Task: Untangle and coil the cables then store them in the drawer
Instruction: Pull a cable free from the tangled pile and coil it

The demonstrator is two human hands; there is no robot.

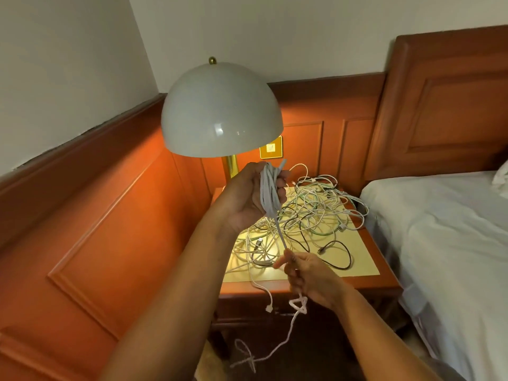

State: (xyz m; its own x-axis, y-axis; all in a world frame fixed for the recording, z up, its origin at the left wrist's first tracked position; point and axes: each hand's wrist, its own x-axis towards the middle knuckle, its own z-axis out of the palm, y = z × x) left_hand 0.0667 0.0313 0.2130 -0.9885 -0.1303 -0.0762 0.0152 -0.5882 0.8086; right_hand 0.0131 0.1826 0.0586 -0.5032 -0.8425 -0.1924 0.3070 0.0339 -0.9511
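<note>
My left hand (pixel 251 196) is raised above the nightstand and grips a bundle of coiled white cable (pixel 268 192). One strand runs down from the coil to my right hand (pixel 308 276), which pinches it lower down. Below that hand the same cable makes a knotted loop (pixel 298 305) and trails toward the floor. A tangled pile of white, green and black cables (pixel 308 215) lies on the nightstand top (pixel 354 259). The drawer front (pixel 247 312) sits in shadow under the top.
A domed white lamp (pixel 221 111) with a brass stem stands at the nightstand's back left, close above my left hand. Wooden wall panelling (pixel 110 229) runs along the left. A bed with white sheets (pixel 439 243) is on the right. A yellow wall switch (pixel 270 148) sits behind.
</note>
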